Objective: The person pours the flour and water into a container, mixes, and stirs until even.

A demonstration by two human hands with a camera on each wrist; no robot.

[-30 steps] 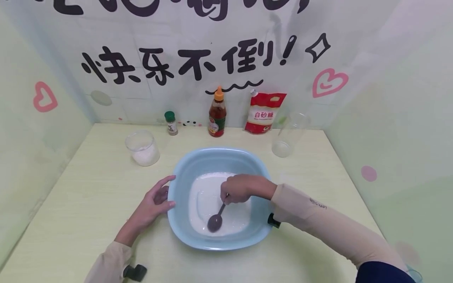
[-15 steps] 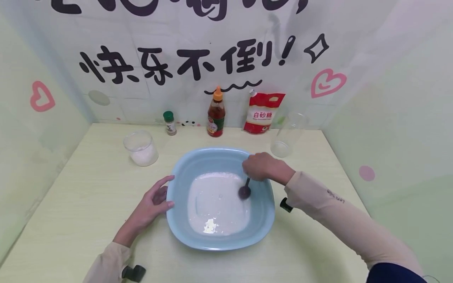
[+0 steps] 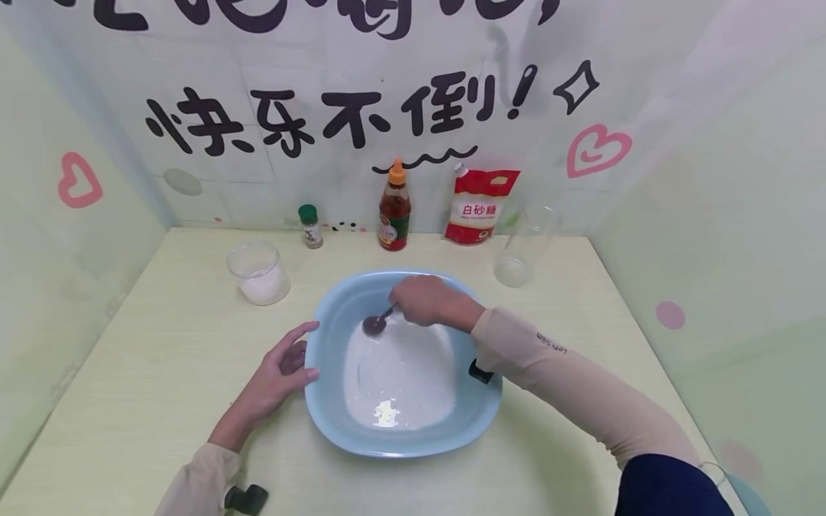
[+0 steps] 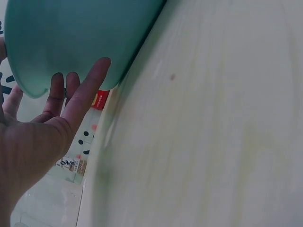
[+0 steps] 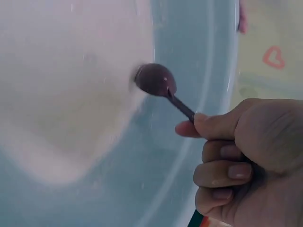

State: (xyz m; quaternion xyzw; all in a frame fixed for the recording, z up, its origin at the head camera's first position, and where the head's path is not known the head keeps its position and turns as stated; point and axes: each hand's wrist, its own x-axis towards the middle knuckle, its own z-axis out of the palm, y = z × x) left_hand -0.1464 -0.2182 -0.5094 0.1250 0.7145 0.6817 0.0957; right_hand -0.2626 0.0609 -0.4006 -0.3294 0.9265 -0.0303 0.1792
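A light blue plastic basin [image 3: 401, 443] with a shallow layer of white liquid [image 3: 403, 376] stands mid-table. My right hand [image 3: 426, 299] reaches over it and pinches a dark spoon [image 5: 156, 79] by its handle between thumb and index finger, the other fingers curled. The spoon's bowl is at the liquid's far left edge, slightly blurred in the right wrist view. At the basin's left side, my left hand [image 3: 276, 376] rests its spread fingers and thumb against the outer wall and rim. In the left wrist view those fingers [image 4: 87, 92] look nearly straight against the blue wall.
Behind the basin stand a green-capped shaker [image 3: 311, 228], an orange-capped sauce bottle [image 3: 395, 215], a red and white sugar pouch [image 3: 476, 208] and a tall clear glass [image 3: 516, 265]. A glass cup with white contents [image 3: 261, 279] is at the left. Walls enclose the table's back and sides.
My right hand has swept the spoon around the basin, from the near middle to the right side and then across to the far left. The left hand has stayed at the basin's side.
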